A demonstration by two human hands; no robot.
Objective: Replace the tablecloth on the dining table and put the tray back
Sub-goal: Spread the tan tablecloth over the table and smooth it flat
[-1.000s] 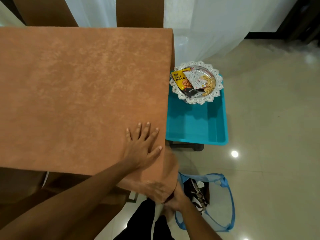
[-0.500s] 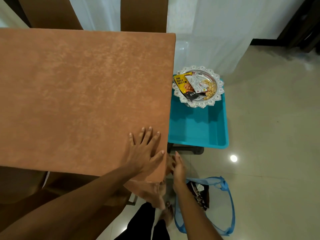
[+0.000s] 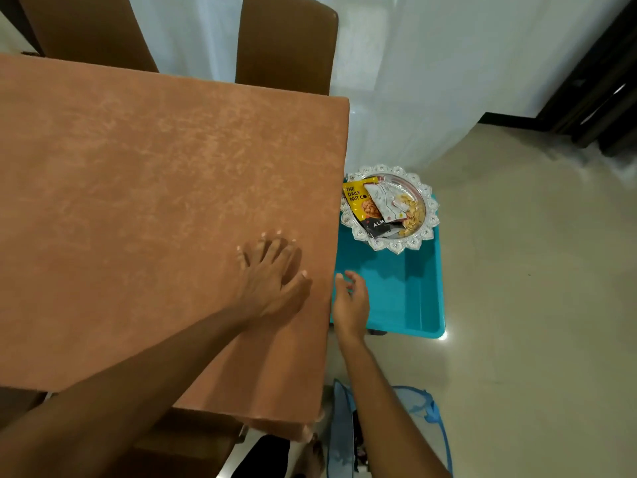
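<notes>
Closest to me there's a blue mesh laundry bag (image 3: 418, 439) on the floor by my feet, with some dark stuff in it I can't really make out. My left hand (image 3: 274, 279) is flat on the brown tablecloth (image 3: 155, 208) near the right edge, palm down, fingers slightly spread, not gripping anything, just pressing the cloth. My right hand (image 3: 351, 300) is off the side of the table, hanging over the teal bin (image 3: 400, 294), fingers loosely curled and apart, holding nothing. The cloth looks pretty smooth across the top and drapes over the near corner, so I'd say the swap is basically done and I'm at the final smoothing bit. The silver tray (image 3: 391, 207) with the scalloped rim is sitting on the far end of that teal bin, just beside the table edge, with a yellow nut packet (image 3: 360, 200) and a couple of other pouches on it. Next move should be getting both hands under the tray rim and lifting it level, since those packets and loose nuts could slide. Past the table are two brown chairs (image 3: 286, 43) and a white curtain (image 3: 431, 63).
</notes>
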